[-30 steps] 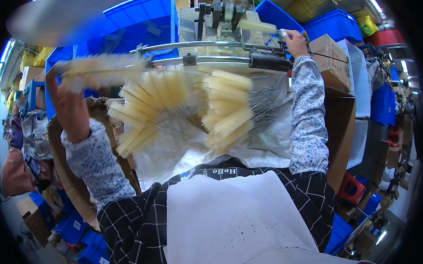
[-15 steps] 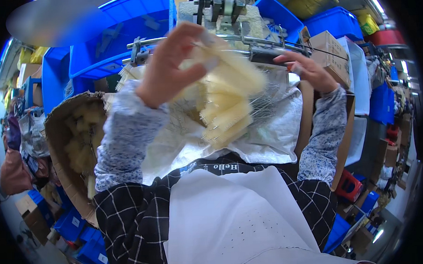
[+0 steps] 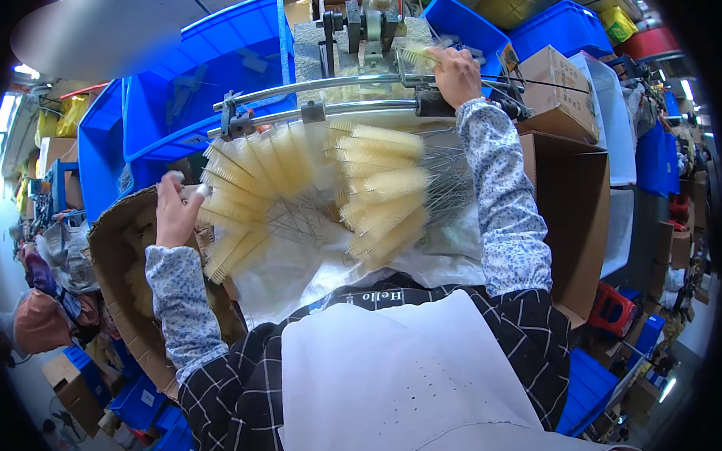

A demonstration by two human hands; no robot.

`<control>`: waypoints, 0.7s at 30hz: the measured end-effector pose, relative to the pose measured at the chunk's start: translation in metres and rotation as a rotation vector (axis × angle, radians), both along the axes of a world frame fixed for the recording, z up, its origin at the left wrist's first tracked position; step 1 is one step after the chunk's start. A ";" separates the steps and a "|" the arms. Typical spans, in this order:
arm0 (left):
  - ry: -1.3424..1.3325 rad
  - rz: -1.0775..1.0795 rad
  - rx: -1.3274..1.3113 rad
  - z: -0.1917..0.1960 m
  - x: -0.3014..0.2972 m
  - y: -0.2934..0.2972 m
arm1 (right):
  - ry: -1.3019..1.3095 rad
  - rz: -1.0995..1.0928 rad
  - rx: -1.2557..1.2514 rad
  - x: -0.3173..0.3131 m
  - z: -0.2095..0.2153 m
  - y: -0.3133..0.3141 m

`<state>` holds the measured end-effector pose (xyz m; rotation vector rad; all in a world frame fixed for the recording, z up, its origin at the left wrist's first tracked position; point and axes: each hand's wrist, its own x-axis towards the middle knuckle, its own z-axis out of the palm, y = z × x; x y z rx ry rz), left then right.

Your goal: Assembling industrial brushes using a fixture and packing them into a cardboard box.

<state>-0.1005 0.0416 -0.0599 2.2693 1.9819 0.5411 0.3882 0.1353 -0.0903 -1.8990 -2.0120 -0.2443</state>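
While the right hand (image 3: 455, 73) grips a brush (image 3: 416, 58) at the machine (image 3: 366, 26), the left hand (image 3: 174, 212) pinches brushes (image 3: 241, 206) above a brush-filled cardboard box (image 3: 111, 242).

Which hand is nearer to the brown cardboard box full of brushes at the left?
Left. The left hand is over the cardboard box, at the fanned yellow brushes. The right hand is far off at the machine up top.

Left hand (image 3: 173, 210) reaches out low, right hand (image 3: 457, 75) stretched far forward (fingers curled).
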 end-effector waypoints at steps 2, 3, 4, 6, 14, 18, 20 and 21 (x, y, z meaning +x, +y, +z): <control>-0.332 0.105 -0.501 -0.006 -0.013 -0.008 | 0.008 -0.032 -0.038 -0.005 -0.002 0.005; -0.332 0.107 -0.502 -0.010 -0.017 -0.010 | 0.008 -0.031 -0.039 -0.006 -0.003 0.006; -0.434 0.125 -0.565 -0.009 -0.015 -0.012 | 0.007 -0.029 -0.038 -0.006 -0.003 0.008; -0.535 0.149 -0.631 -0.004 -0.009 -0.016 | 0.005 -0.027 -0.038 -0.007 -0.004 0.011; -0.850 -0.009 -0.690 0.032 0.006 -0.014 | 0.029 0.014 -0.032 -0.005 -0.009 0.015; -0.858 -0.132 -0.515 0.061 0.018 -0.015 | 0.024 0.050 0.014 -0.005 -0.010 0.018; -0.852 -0.195 -0.415 0.076 0.020 -0.016 | 0.050 0.050 -0.064 -0.003 -0.010 0.018; -0.852 -0.194 -0.416 0.083 0.021 -0.016 | 0.049 0.050 -0.066 -0.002 -0.013 0.021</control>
